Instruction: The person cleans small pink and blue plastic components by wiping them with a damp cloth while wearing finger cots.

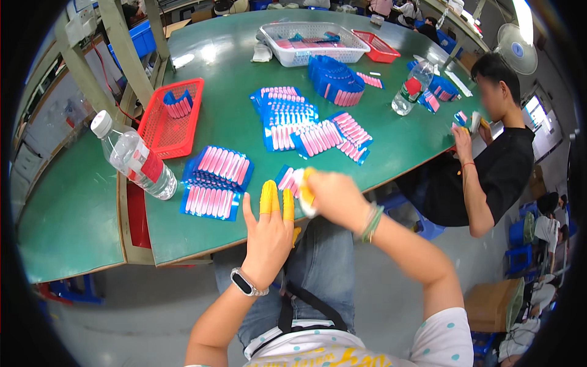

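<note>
My left hand (268,227) lies at the table's front edge with its fingers stretched out, yellow finger cots on several of them. Just right of it, my right hand (335,197) is closed on a white cloth (307,194), somewhat smeared by motion; it also wears a yellow cot. The cloth is over a small blue-backed sheet of pink strips (287,178), partly hidden by it. To the left of my fingers, a folded stack of blue sheets with pink strips (211,202) rests on the table. More such sheets (318,138) are spread loosely farther off.
The green table (214,98) carries a red basket (197,116), a water bottle (142,160) at the left, and another bottle (413,88) at the right. Beyond stand a coiled blue strip roll (333,76), a white basket (287,56) and a red tray (379,49). A co-worker (495,153) sits at right.
</note>
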A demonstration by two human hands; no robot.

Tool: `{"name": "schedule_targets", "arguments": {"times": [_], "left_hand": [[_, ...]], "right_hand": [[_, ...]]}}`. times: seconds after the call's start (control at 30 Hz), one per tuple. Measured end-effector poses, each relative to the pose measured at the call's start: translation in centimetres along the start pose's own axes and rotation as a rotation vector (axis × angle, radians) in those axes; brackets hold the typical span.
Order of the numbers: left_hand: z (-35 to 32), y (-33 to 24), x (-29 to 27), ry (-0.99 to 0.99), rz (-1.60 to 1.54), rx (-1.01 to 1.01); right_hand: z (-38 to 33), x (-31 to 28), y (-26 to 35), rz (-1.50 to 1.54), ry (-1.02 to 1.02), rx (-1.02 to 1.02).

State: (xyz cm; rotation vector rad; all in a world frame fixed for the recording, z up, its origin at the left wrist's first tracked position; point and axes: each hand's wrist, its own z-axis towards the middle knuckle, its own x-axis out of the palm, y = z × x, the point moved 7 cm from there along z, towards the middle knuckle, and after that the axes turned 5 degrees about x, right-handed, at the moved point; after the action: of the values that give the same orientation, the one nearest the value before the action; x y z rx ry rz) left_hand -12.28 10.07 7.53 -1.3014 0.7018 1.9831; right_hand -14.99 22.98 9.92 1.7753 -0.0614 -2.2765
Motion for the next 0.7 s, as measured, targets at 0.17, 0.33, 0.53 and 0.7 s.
{"name": "schedule_targets", "arguments": {"times": [0.17, 0.33, 0.53, 0.7], "left_hand": [[0.2, 0.2, 0.2, 0.029, -0.022, -0.013], [0.2, -0.1, -0.2, 0.055, -0.075, -0.027], [0.0, 0.0, 0.3, 0.051, -0.025, -0.020], [0.1, -0.1, 0.3, 0.054, -0.094, -0.014]], "right_hand": [[-0.5, 0.1, -1.4, -0.062, -0.063, 0.036], [-1.7, -1.3, -4.0, -0.062, -0.101, 0.127], [-3.5, -0.2, 0.2, -0.084, -0.022, -0.052], [-2.7, -1.8, -3.0, -0.086, -0.056, 0.113]]}}
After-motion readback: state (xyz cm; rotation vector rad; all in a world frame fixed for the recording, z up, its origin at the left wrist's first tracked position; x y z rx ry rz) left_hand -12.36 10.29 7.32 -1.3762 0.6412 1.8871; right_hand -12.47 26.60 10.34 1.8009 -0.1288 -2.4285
